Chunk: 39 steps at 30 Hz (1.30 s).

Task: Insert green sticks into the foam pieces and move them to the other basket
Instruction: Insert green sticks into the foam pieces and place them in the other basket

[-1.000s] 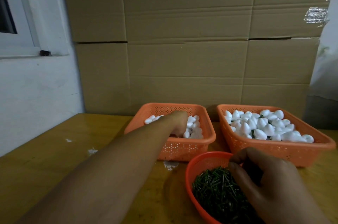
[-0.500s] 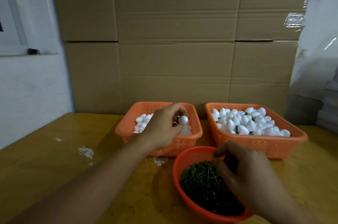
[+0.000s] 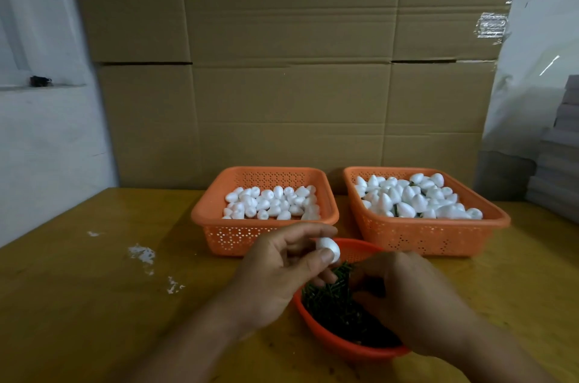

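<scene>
Hands meet over a round orange bowl [image 3: 347,348] of green sticks [image 3: 329,304] at the near edge of a yellow wooden table [image 3: 78,304], placed close so each pick is a short reach. The right hand [image 3: 410,304] curls into the pile with its fingertips hidden among the sticks; whether it has pinched one cannot be told. The left hand [image 3: 282,273] pinches a single white foam piece [image 3: 328,248] between thumb and fingers just above the bowl's far rim, its exposed side turned toward the right hand, apparently ready to take a stick. Beyond the bowl stand two square orange baskets, side by side and slightly apart. The left basket [image 3: 219,226] holds a loose layer of plain foam pieces [image 3: 272,202], seemingly the supply. The right basket [image 3: 438,238] is heaped with pieces [image 3: 407,198] among which dark green shows, which suggests it receives the finished ones. White foam crumbs [image 3: 142,252] dot the tabletop to the left. Behind the baskets, stacked cardboard boxes [image 3: 291,69] wall off the bench.
</scene>
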Tool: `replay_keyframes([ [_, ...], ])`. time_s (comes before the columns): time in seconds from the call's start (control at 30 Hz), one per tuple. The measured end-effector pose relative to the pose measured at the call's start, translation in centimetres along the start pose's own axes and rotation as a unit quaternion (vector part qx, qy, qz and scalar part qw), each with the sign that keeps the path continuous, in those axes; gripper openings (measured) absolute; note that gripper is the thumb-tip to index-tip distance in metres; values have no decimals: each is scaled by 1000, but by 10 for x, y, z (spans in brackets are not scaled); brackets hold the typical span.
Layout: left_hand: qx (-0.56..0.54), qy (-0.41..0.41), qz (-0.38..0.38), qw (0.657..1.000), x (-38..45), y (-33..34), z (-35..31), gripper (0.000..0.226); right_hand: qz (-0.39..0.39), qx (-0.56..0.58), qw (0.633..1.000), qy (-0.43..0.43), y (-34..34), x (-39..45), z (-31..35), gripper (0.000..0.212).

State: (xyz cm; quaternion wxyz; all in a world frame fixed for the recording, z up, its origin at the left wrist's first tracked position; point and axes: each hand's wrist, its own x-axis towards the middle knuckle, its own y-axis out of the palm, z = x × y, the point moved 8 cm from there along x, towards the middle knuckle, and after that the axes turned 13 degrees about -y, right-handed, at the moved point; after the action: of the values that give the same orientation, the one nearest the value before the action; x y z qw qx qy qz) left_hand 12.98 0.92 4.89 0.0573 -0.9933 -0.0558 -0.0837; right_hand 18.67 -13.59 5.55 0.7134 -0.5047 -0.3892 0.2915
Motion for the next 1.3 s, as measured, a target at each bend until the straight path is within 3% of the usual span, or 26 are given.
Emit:
replay_keyframes([
  [0.1,-46,-24,29,998,-1,1,4,38,20,-7,1000,3,4,1,1,18],
  [0.3,-65,-40,3,997,1,1,9,21,127,-23,991,20,21,3,3,44],
  [0.4,-83,-43,0,996,1,3,8,19,157,-35,987,21,29,6,3,41],
  [0.57,-127,-57,1,990,0,3,7,28,142,-26,989,34,33,11,-1,26],
  [0.67,-147,-69,0,987,0,3,8,16,132,-22,990,43,33,12,-5,19],
  [1.03,-199,-111,-6,974,0,3,13,26,115,-76,989,59,23,11,-14,21],
  [1.3,-218,-128,-7,967,0,0,16,37,114,-44,991,58,21,8,-15,14],
])
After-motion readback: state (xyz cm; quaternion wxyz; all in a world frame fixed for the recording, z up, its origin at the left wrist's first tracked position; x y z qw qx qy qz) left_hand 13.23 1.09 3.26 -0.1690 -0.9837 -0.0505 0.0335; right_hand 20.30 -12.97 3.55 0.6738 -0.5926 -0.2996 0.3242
